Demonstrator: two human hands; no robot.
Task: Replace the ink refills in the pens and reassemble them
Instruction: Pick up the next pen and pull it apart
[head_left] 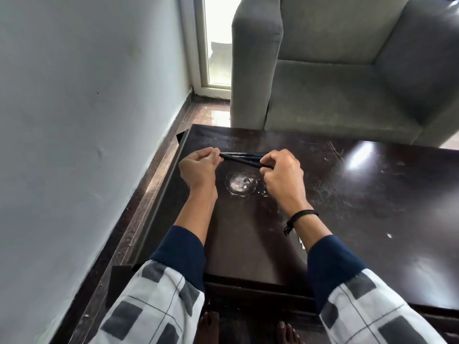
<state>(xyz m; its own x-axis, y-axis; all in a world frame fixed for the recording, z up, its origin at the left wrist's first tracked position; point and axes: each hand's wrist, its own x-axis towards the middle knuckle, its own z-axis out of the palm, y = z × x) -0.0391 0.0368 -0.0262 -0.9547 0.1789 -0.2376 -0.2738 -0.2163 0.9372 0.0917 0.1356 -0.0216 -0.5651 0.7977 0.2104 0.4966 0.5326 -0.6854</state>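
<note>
The left hand (198,167) and right hand (283,173) each pinch, fingers curled, one end of a few dark pens (242,157) spanning between them above the dark surface (347,207); the slim barrels look light, stiff and slippery, best gripped near their ends.

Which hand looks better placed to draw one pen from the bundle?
Probably the right hand: one pen end pokes out beyond its grip, while the left hand pinches the other ends of the pens together.
</note>
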